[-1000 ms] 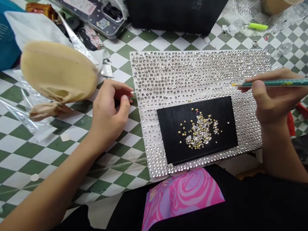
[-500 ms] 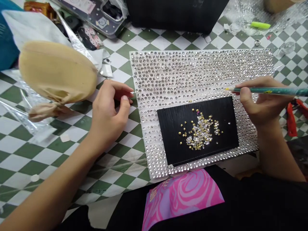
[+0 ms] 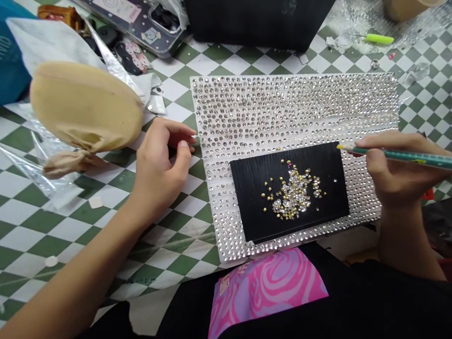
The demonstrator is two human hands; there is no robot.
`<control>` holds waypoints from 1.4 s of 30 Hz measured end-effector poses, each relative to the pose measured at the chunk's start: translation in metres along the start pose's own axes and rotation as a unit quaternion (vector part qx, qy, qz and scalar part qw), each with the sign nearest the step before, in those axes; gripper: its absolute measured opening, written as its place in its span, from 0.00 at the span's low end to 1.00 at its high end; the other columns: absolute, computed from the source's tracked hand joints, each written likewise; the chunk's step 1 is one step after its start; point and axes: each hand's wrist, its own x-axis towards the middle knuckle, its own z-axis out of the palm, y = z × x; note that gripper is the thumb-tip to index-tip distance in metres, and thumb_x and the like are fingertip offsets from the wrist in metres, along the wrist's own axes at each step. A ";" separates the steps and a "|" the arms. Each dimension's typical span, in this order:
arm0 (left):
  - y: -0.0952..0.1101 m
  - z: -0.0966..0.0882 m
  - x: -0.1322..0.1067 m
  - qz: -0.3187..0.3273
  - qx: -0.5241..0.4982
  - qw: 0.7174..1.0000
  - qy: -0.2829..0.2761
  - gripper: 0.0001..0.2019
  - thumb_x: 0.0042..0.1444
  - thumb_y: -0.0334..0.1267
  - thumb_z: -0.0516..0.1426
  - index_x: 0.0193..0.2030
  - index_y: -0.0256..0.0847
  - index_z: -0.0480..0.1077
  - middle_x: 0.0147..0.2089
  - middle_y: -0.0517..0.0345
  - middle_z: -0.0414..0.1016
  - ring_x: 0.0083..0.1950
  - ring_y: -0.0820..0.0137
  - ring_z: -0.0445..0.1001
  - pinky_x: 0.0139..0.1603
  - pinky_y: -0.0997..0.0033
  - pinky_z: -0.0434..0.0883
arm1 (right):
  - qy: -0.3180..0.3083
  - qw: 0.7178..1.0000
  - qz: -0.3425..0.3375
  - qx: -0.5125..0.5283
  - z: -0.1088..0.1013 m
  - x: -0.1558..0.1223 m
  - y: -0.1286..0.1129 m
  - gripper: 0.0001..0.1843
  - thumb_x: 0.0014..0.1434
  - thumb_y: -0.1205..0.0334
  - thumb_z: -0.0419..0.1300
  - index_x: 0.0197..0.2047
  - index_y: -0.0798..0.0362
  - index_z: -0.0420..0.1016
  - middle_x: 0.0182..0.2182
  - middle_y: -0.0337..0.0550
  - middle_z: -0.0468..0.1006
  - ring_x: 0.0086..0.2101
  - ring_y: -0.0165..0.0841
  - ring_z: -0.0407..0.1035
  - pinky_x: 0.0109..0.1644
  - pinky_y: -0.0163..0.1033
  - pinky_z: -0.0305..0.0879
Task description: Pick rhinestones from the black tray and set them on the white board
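My right hand [image 3: 399,165] pinches a green pencil [image 3: 416,157] with a yellow tip, pointing left just off the far right corner of a black tray [image 3: 254,197]. Loose rhinestones [image 3: 294,193], clear with gold backs, lie heaped near the tray's middle, with a few scattered around. Beneath the tray is a white sheet [image 3: 212,183] covered with rows of shiny clear stones. My left hand [image 3: 162,162] rests on the table at the sheet's left edge, fingers loosely bent, thumb apart from them, nothing held.
A tan tied cloth bundle [image 3: 86,106] lies left on the checkered tablecloth [image 3: 187,221]. Behind are a phone in a clear case [image 3: 141,23] and a black box [image 3: 254,23]. A lime-handled tool [image 3: 379,38] and a cup [image 3: 406,9] stand far right.
My right hand and the pencil have moved right and toward me, and the pencil's tip has dropped from above the sheet to the tray's corner. My left hand stays in place.
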 end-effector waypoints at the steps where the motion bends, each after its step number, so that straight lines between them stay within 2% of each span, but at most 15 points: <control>1: 0.000 0.000 0.000 -0.001 0.000 1.000 0.000 0.09 0.57 0.30 0.50 0.42 0.40 0.68 0.36 0.58 0.71 0.34 0.78 0.70 0.38 0.75 0.68 | -0.011 1.000 0.006 0.024 0.000 -0.003 -0.004 0.14 0.47 0.75 0.61 0.35 0.50 0.80 0.29 0.37 0.80 0.27 0.30 0.74 0.33 0.40 0.70; 6: 0.001 0.000 0.000 -0.008 -0.001 1.000 -0.002 0.09 0.57 0.30 0.50 0.42 0.40 0.68 0.36 0.59 0.71 0.34 0.78 0.70 0.38 0.76 0.68 | -0.123 0.985 0.033 0.115 0.001 -0.016 -0.015 0.21 0.49 0.75 0.61 0.44 0.46 0.80 0.32 0.37 0.81 0.34 0.34 0.77 0.36 0.41 0.73; 11: 0.001 0.000 0.000 -0.005 0.004 1.000 -0.006 0.09 0.57 0.30 0.50 0.43 0.39 0.68 0.36 0.59 0.71 0.34 0.79 0.70 0.38 0.77 0.68 | -0.154 0.981 0.027 0.117 0.004 -0.019 -0.016 0.23 0.49 0.77 0.61 0.46 0.46 0.79 0.32 0.36 0.80 0.35 0.33 0.76 0.38 0.40 0.73; 16: -0.001 0.000 -0.001 -0.001 0.016 1.000 -0.009 0.09 0.58 0.31 0.49 0.44 0.38 0.68 0.37 0.58 0.71 0.35 0.79 0.70 0.39 0.78 0.68 | -0.159 0.979 0.049 0.121 0.005 -0.020 -0.020 0.24 0.51 0.78 0.60 0.47 0.45 0.79 0.32 0.37 0.79 0.35 0.32 0.75 0.39 0.41 0.71; 19: -0.002 0.000 -0.002 -0.004 0.017 1.000 -0.008 0.09 0.59 0.31 0.50 0.44 0.38 0.68 0.37 0.57 0.71 0.36 0.79 0.70 0.40 0.78 0.69 | -0.148 0.979 0.062 0.128 0.005 -0.020 -0.023 0.21 0.51 0.77 0.61 0.45 0.47 0.80 0.32 0.37 0.79 0.36 0.32 0.75 0.39 0.42 0.71; 24: 0.000 0.000 -0.001 -0.002 0.019 1.000 -0.009 0.09 0.58 0.32 0.50 0.44 0.37 0.68 0.37 0.56 0.71 0.35 0.79 0.70 0.39 0.78 0.68 | -0.049 0.990 0.093 0.090 0.002 -0.008 -0.011 0.11 0.53 0.75 0.61 0.36 0.52 0.80 0.30 0.38 0.80 0.32 0.28 0.75 0.34 0.37 0.70; 28: 0.001 -0.001 -0.001 -0.003 0.019 1.000 -0.009 0.09 0.58 0.31 0.50 0.43 0.37 0.68 0.37 0.56 0.71 0.35 0.79 0.70 0.39 0.78 0.68 | 0.002 0.999 0.029 0.023 -0.001 0.010 0.018 0.08 0.54 0.76 0.60 0.33 0.56 0.78 0.28 0.36 0.79 0.26 0.22 0.73 0.30 0.31 0.68; 30: 0.000 -0.001 -0.001 -0.002 0.017 1.000 -0.008 0.09 0.58 0.31 0.50 0.43 0.37 0.68 0.37 0.57 0.71 0.35 0.79 0.70 0.39 0.78 0.67 | -0.002 1.000 0.000 0.003 -0.001 0.016 0.029 0.07 0.54 0.76 0.60 0.33 0.57 0.77 0.28 0.37 0.79 0.27 0.21 0.73 0.31 0.31 0.68; 33: -0.001 0.000 -0.001 -0.001 0.017 1.000 -0.008 0.09 0.58 0.31 0.50 0.43 0.37 0.68 0.37 0.57 0.71 0.35 0.79 0.70 0.39 0.79 0.67 | -0.018 1.000 0.005 -0.011 0.000 0.021 0.037 0.05 0.53 0.75 0.61 0.32 0.58 0.77 0.27 0.38 0.79 0.28 0.22 0.73 0.33 0.32 0.68; 39: -0.001 0.001 0.000 0.005 0.017 1.000 -0.008 0.09 0.58 0.31 0.50 0.43 0.37 0.68 0.37 0.57 0.71 0.35 0.80 0.70 0.39 0.79 0.68 | -0.054 0.995 0.082 0.032 0.002 0.027 0.035 0.03 0.55 0.70 0.62 0.30 0.58 0.78 0.27 0.45 0.78 0.27 0.28 0.74 0.31 0.36 0.68; 42: -0.001 0.000 0.000 0.005 0.019 1.000 -0.009 0.09 0.58 0.31 0.50 0.44 0.37 0.68 0.38 0.57 0.71 0.35 0.80 0.70 0.39 0.79 0.68 | -0.059 0.994 0.089 0.036 0.003 0.030 0.036 0.02 0.53 0.71 0.63 0.30 0.59 0.79 0.27 0.46 0.78 0.26 0.28 0.73 0.30 0.37 0.68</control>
